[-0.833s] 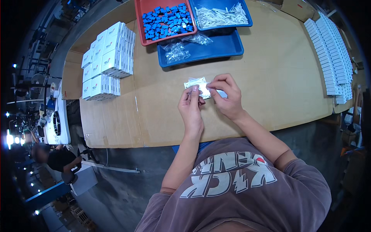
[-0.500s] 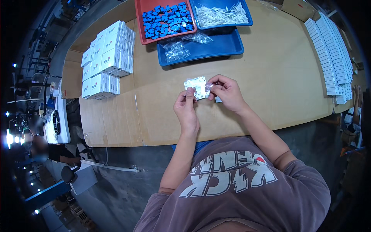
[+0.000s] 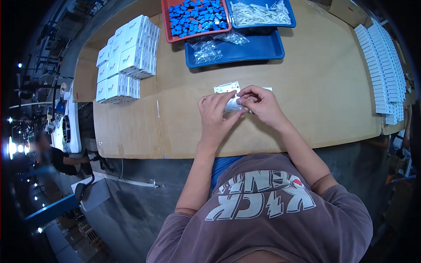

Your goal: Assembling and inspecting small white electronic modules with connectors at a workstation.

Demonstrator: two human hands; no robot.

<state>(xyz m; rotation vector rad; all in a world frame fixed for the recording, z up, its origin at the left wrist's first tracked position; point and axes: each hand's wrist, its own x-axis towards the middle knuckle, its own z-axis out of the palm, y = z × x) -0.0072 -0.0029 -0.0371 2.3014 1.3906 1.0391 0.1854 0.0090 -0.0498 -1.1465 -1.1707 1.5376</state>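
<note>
A flat white rectangular piece (image 3: 227, 87) with small dark marks lies on the cardboard-covered table in front of me, partly covered by my hands. My left hand (image 3: 215, 113) curves over it, fingertips on its far side and thumb on the near side, gripping it. The fingers of my right hand (image 3: 262, 106) are pinched together at the piece's right part. Whatever sits between those fingertips is too small and hidden to name. Some whitish, shiny material shows between the two hands. Another white edge (image 3: 267, 88) peeks out behind my right hand.
Beyond my hands stand a red tray (image 3: 175, 38) of blue parts, a blue tray (image 3: 289, 25) of white plastic pieces and a lower blue tray (image 3: 263, 55) with clear bags. White boxes (image 3: 127, 59) are stacked left, and more white boxes (image 3: 381, 72) right.
My left hand has turned palm-down over the white piece, its fingers now reaching across. Clear plastic at my right fingertips is no longer distinct. The whole view has shifted slightly.
</note>
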